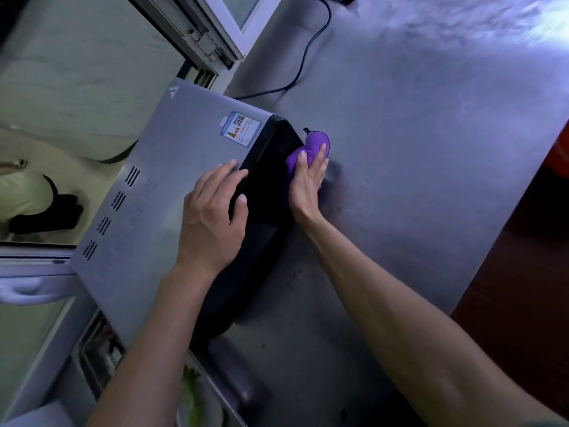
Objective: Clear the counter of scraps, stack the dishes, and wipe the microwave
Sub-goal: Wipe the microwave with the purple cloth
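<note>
A silver microwave (172, 180) with a black front (271, 167) stands on the steel counter (415, 149). My left hand (212, 217) rests flat on its top near the front edge, with the thumb hooked over onto the black front. My right hand (308, 183) presses a purple cloth (311, 146) against the black front, fingers lying straight over the cloth. Part of the cloth is hidden under the hand.
A black power cord (308, 57) runs across the counter behind the microwave. A metal tray with green scraps (191, 392) sits at the bottom left. A window frame (212, 41) lies behind. The counter's right edge borders a reddish floor (523, 272).
</note>
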Tool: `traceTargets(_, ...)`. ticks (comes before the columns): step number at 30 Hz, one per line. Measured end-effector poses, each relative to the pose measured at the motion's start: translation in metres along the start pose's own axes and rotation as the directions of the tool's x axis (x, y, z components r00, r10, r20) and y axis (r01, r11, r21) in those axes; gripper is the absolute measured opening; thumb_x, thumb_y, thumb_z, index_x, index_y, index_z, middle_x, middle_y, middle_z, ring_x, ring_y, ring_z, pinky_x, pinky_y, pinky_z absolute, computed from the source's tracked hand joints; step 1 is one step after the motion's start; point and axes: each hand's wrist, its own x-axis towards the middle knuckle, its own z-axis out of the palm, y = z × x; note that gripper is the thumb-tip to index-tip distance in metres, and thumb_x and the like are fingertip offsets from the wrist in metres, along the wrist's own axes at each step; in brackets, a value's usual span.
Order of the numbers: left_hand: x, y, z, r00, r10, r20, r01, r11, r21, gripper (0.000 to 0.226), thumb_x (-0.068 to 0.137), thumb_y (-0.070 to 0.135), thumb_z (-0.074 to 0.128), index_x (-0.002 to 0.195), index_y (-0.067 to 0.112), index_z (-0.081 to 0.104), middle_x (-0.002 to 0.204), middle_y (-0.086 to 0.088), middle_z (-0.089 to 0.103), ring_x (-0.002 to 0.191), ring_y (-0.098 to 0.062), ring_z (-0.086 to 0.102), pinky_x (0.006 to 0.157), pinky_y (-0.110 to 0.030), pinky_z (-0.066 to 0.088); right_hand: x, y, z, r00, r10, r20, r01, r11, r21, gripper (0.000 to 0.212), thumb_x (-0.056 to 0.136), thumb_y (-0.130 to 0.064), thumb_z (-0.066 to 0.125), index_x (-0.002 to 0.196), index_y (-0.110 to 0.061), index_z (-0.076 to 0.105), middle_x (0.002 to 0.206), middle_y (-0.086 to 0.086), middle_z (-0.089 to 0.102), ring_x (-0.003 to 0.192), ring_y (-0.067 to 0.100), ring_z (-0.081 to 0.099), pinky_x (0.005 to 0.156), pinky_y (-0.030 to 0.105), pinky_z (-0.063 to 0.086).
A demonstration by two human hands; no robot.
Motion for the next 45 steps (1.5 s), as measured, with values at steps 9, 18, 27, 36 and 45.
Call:
traceTargets(9,-0.050,-0.018,-0.003,1.000,-0.017,0.007,0.017,0.998,0.053,0.047,0.098,0.021,0.047,0.145,0.018,0.048,0.154,-0.001,0.043,0.143,-0.020,0.035,0.115,-0.040,0.031,-0.039,0.043,0.028,0.991,0.133,-0.021,-0.131,0.989,0.071,0.061,0.106,-0.049,0.024,0.158,-0.034,-0.006,0.167,0.005,-0.013,0.153,0.022,-0.011,0.119,0.037,-0.010)
traceTargets(18,-0.143,-0.055,-0.026,0.992,-0.120,0.040,0.116,0.988,0.098,0.050,0.100,0.024,0.044,0.149,0.020,0.042,0.156,0.001,0.039,0.145,-0.016,0.030,0.116,-0.038,0.028,-0.136,0.117,0.074,0.979,0.202,0.024,-0.203,0.976,0.081,0.062,0.106,-0.047,0.026,0.158,-0.032,-0.005,0.167,0.003,-0.014,0.153,0.021,-0.011,0.120,0.036,-0.010)
traceTargets(27,-0.223,-0.077,-0.040,0.984,-0.177,0.009,0.176,0.981,0.079,0.046,0.099,0.021,0.045,0.145,0.013,0.049,0.151,-0.004,0.045,0.141,-0.020,0.038,0.115,-0.046,0.034,-0.240,0.178,0.109,0.955,0.258,0.148,-0.263,0.965,0.019,0.064,0.107,-0.046,0.027,0.158,-0.030,-0.008,0.166,0.005,-0.014,0.153,0.017,-0.011,0.123,0.036,-0.007)
traceTargets(36,-0.270,-0.083,-0.057,0.951,-0.310,0.017,0.307,0.948,0.085,0.044,0.099,0.024,0.046,0.142,0.016,0.052,0.149,-0.001,0.047,0.141,-0.017,0.037,0.114,-0.047,0.035,-0.271,0.192,0.110,0.958,0.281,0.053,-0.284,0.956,0.077,0.066,0.100,-0.045,0.048,0.156,-0.026,0.020,0.161,0.011,0.019,0.145,0.028,0.029,0.119,0.041,0.024)
traceTargets(45,-0.278,-0.051,-0.056,0.889,-0.458,0.007,0.458,0.888,0.041,0.040,0.100,0.023,0.049,0.140,0.020,0.054,0.155,0.002,0.039,0.143,-0.017,0.033,0.117,-0.044,0.031,-0.257,0.185,0.072,0.949,0.289,0.127,-0.291,0.957,0.000,0.044,0.094,-0.040,0.057,0.135,-0.032,0.045,0.128,0.002,0.060,0.119,0.023,0.057,0.109,0.044,0.041)
